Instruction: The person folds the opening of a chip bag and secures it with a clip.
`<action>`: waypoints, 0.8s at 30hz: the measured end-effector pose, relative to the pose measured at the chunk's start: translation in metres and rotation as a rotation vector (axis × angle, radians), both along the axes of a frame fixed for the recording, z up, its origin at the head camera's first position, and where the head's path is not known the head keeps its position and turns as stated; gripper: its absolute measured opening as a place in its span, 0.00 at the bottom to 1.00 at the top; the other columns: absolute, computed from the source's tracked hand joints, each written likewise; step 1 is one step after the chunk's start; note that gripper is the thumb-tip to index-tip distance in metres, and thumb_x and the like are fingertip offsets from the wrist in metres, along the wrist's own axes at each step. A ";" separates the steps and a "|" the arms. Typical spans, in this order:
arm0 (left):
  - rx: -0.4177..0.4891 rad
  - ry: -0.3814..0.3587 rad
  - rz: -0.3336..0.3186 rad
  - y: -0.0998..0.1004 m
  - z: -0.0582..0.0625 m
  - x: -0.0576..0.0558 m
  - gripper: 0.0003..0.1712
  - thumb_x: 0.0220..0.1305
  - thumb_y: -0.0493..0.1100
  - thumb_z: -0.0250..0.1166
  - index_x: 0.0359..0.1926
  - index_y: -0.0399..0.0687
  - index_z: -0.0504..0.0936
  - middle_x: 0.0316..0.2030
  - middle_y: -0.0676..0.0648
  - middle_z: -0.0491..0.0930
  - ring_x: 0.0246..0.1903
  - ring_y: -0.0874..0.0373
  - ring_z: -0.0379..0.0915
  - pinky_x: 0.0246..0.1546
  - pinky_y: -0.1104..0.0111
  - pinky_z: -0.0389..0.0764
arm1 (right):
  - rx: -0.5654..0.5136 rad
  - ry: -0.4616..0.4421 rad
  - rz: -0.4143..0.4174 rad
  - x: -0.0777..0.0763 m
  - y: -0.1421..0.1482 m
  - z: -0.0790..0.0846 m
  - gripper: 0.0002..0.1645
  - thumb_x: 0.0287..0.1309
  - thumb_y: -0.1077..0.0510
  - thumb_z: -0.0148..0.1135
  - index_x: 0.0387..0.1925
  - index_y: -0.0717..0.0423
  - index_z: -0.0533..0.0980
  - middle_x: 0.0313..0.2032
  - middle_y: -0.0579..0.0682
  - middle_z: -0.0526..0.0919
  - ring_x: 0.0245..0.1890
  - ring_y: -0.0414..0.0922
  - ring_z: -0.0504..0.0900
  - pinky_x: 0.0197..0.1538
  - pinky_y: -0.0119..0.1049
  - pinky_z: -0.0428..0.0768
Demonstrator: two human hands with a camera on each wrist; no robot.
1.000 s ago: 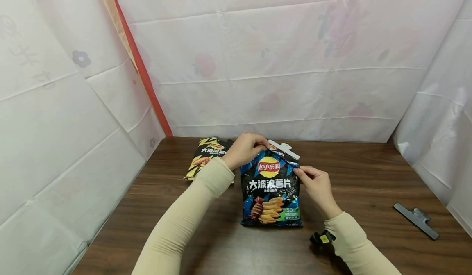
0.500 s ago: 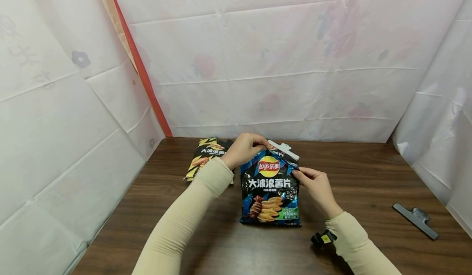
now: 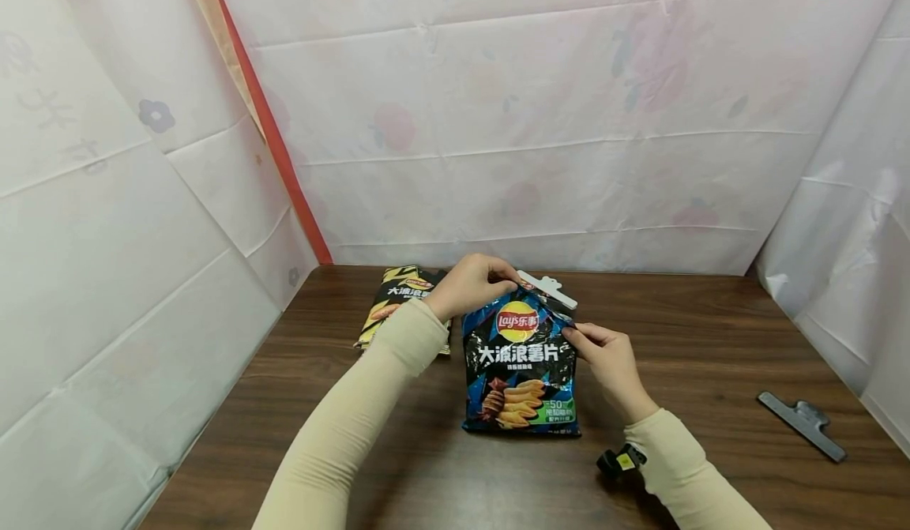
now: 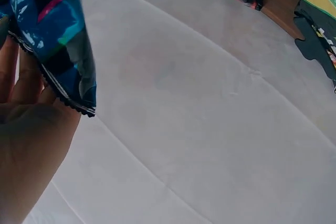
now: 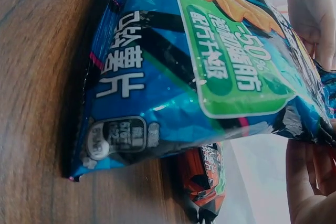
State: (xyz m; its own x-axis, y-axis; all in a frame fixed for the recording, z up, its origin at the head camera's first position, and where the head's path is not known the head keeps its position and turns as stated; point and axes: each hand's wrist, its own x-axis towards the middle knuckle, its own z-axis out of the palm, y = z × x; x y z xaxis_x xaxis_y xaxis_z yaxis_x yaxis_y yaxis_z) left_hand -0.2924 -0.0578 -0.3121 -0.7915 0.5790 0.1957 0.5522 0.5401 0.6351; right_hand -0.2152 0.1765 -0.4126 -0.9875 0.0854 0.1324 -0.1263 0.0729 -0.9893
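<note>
A blue and black Lay's potato chip bag (image 3: 522, 364) stands upright near the middle of the table, its printed front facing me. My left hand (image 3: 469, 287) pinches its top left corner. At the upper right edge, my right hand (image 3: 613, 362) pinches the bag between thumb and fingers. The bag's top edge slopes down from the left hand to the right. In the left wrist view, the zigzag edge of the chip bag (image 4: 58, 51) lies across the fingers of the left hand (image 4: 31, 145). The right wrist view shows the bag's lower front (image 5: 157, 66) close up.
Behind the held bag, a red and black chip bag (image 5: 202, 174) is mostly hidden, with a white bag clip (image 3: 549, 287) across its top. A yellow and black chip bag (image 3: 398, 301) lies at the back left. A loose grey bag clip (image 3: 803, 426) rests on the right.
The blue chip bag has shifted very slightly left, and the right hand's fingertips have moved a little left with it. The left hand keeps its place at the top corner.
</note>
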 end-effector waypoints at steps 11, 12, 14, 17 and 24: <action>-0.042 0.034 0.080 0.016 0.007 0.003 0.19 0.72 0.56 0.56 0.49 0.53 0.87 0.42 0.51 0.86 0.36 0.63 0.79 0.42 0.66 0.80 | 0.005 -0.002 -0.017 0.002 0.000 0.002 0.20 0.64 0.58 0.64 0.47 0.73 0.81 0.32 0.32 0.84 0.34 0.31 0.83 0.39 0.27 0.83; -0.047 0.036 0.089 0.019 0.008 0.003 0.19 0.72 0.57 0.56 0.49 0.53 0.87 0.42 0.51 0.86 0.36 0.62 0.79 0.42 0.66 0.80 | 0.002 -0.004 -0.019 0.002 -0.001 0.002 0.20 0.64 0.58 0.64 0.47 0.74 0.81 0.32 0.32 0.84 0.34 0.31 0.83 0.39 0.27 0.83; -0.060 0.035 0.105 0.022 0.008 0.002 0.20 0.71 0.58 0.57 0.48 0.53 0.87 0.43 0.52 0.86 0.37 0.63 0.80 0.42 0.66 0.80 | -0.006 -0.007 -0.019 0.002 -0.001 0.002 0.21 0.63 0.58 0.64 0.47 0.75 0.80 0.32 0.32 0.85 0.33 0.31 0.83 0.39 0.27 0.83; -0.095 0.022 0.109 0.025 0.010 0.002 0.20 0.70 0.58 0.58 0.45 0.53 0.89 0.37 0.53 0.86 0.32 0.64 0.77 0.36 0.69 0.78 | -0.008 -0.004 -0.017 0.002 -0.001 0.001 0.21 0.63 0.58 0.64 0.48 0.75 0.80 0.32 0.31 0.84 0.34 0.31 0.83 0.39 0.27 0.83; -0.187 -0.032 0.024 0.021 0.013 0.001 0.17 0.71 0.54 0.59 0.40 0.50 0.90 0.21 0.48 0.80 0.13 0.62 0.56 0.21 0.70 0.63 | -0.011 -0.005 -0.029 0.002 0.000 0.001 0.19 0.63 0.58 0.64 0.46 0.73 0.81 0.31 0.31 0.85 0.33 0.31 0.83 0.39 0.28 0.83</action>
State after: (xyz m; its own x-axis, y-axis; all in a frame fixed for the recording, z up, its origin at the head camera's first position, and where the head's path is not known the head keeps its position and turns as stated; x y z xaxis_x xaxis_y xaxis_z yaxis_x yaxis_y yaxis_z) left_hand -0.2917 -0.0368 -0.2990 -0.8098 0.5834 0.0614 0.5187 0.6632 0.5396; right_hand -0.2131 0.1766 -0.4114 -0.9852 0.1153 0.1266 -0.1196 0.0659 -0.9906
